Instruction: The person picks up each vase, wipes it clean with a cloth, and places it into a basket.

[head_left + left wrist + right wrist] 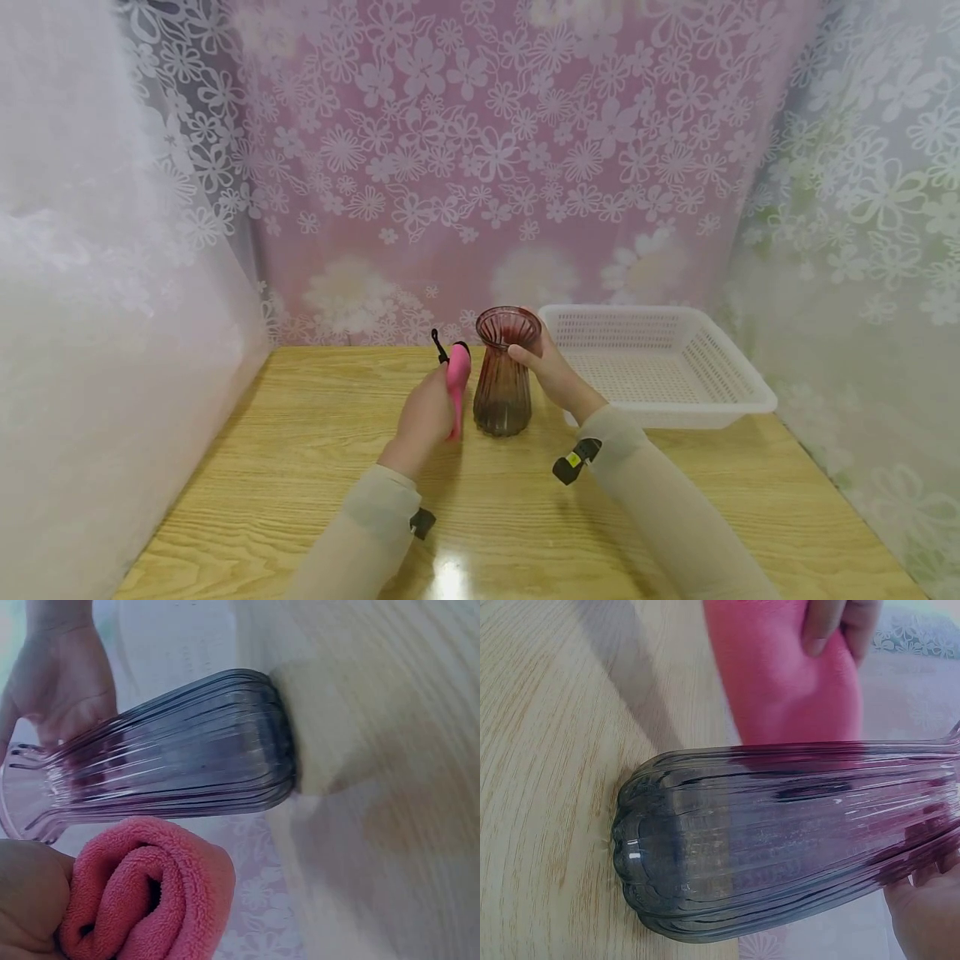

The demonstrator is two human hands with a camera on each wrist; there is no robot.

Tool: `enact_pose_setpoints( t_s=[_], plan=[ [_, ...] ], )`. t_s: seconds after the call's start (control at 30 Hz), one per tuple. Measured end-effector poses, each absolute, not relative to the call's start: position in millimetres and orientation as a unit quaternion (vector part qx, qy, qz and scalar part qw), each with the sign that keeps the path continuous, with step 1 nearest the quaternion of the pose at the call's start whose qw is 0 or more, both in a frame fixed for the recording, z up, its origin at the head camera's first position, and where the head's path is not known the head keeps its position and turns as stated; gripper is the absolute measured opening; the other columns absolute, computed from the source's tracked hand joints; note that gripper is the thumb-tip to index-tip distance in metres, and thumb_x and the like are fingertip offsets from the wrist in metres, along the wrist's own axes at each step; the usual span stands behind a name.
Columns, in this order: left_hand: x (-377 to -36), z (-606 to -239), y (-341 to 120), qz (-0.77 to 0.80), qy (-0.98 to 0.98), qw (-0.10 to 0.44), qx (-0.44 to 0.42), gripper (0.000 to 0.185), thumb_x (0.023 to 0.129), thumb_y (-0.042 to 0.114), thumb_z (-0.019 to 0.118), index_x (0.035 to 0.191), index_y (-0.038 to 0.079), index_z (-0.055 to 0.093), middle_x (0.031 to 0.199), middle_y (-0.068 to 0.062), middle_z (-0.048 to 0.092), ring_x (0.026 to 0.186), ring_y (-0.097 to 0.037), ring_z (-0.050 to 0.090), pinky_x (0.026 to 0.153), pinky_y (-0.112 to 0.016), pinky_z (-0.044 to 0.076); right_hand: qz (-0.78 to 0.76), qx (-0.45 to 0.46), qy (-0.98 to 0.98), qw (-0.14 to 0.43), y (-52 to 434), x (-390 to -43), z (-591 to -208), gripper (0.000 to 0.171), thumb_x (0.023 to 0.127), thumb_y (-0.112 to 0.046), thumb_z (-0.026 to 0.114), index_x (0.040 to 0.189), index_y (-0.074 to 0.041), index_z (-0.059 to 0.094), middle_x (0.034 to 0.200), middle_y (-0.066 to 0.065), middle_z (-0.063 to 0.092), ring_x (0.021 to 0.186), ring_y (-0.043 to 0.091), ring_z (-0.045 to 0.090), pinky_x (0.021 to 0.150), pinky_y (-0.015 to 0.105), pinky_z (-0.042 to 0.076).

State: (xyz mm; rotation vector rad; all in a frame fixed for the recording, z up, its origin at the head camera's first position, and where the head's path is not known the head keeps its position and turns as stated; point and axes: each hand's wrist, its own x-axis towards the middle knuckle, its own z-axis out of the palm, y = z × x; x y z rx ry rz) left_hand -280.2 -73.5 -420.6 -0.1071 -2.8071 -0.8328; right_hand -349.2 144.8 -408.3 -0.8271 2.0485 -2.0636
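A ribbed glass vase (502, 392), reddish at the flared neck and grey toward the base, stands upright on the wooden table. My right hand (558, 373) holds it by the neck from the right, thumb at the front just under the rim. On the other side, my left hand (426, 410) grips a folded pink towel (459, 375) close beside the vase. The left wrist view shows the towel (187, 885) as thick terry cloth rolled in layers. A black loop (438, 345) sticks up near the towel's top. Part of the right hand's fingers is behind the glass.
A white perforated plastic basket (720, 408) stands at the back right, just past my right hand. The table (300, 467) has a pale wood grain. Flowered curtains (495, 167) hang behind it and along both sides.
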Motion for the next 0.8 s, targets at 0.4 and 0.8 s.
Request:
enact_pose_setpoints(
  t_s=[0.4, 0.8],
  plan=[
    [-278.0, -390.9, -76.4, -0.293, -0.943, 0.147, -0.053, 0.05, 0.098, 0.003, 0.048, 0.147, -0.003, 0.044, 0.138, -0.022, 0.056, 0.12, -0.04, 0.059, 0.102, -0.048, 0.047, -0.675, -0.27, 0.684, 0.059, 145.4, -351.4, -410.2, 0.091, 0.097, -0.037, 0.064, 0.161, -0.022, 0.001, 0.158, 0.016, 0.03, 0.148, 0.03, 0.025, 0.119, 0.053, 0.018],
    [-274.6, -369.6, -76.1, -0.304, -0.93, 0.196, -0.071, 0.047, 0.1, 0.005, 0.046, 0.146, -0.005, 0.045, 0.131, -0.024, 0.059, 0.116, -0.039, 0.061, 0.098, -0.048, 0.05, -0.675, -0.274, 0.683, 0.057, 145.8, -352.2, -410.7, 0.092, 0.097, -0.037, 0.064, 0.161, -0.02, 0.002, 0.159, 0.017, 0.028, 0.148, 0.03, 0.024, 0.119, 0.053, 0.017]
  ],
)
